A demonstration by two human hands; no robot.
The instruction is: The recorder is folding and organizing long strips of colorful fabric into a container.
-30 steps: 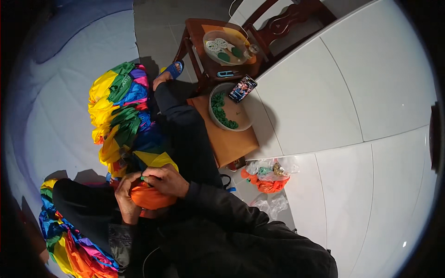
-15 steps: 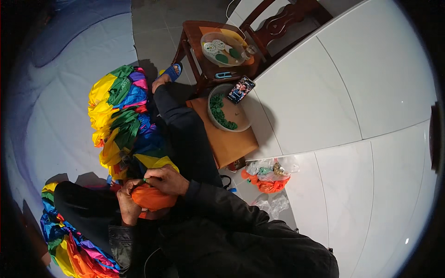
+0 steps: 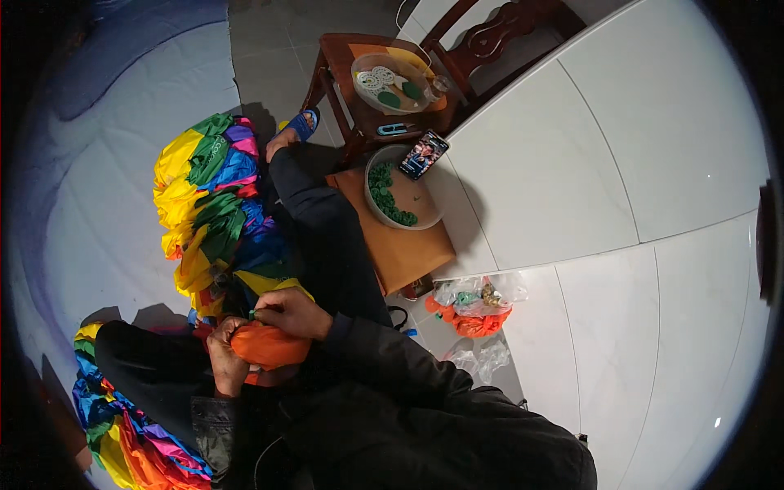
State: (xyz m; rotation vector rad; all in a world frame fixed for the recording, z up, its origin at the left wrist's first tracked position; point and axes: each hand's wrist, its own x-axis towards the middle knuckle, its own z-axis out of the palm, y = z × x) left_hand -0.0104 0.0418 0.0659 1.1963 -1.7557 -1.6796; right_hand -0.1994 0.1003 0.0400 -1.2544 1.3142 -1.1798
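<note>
Both of my hands grip a bunched piece of orange fabric (image 3: pixel 265 345) over my lap. My left hand (image 3: pixel 224 359) clasps its left side from below. My right hand (image 3: pixel 287 310) presses on its top and pinches a small green bit at the fingertips. A large heap of multicoloured cloth (image 3: pixel 212 204) in yellow, green, blue and purple lies beyond my hands, beside my outstretched leg in dark trousers. More striped bright cloth (image 3: pixel 122 441) spills at the lower left.
A low orange-topped stool (image 3: pixel 408 253) carries a bowl of green pieces (image 3: pixel 390 204) and a phone (image 3: pixel 423 155). Behind it a wooden chair (image 3: pixel 343 65) holds a tray (image 3: pixel 363 69) of round items. An orange and clear plastic bag (image 3: pixel 474 306) lies on the white tiled floor.
My hands have shifted slightly on the orange fabric, the right hand moving over its top. Otherwise the scene is the same.
</note>
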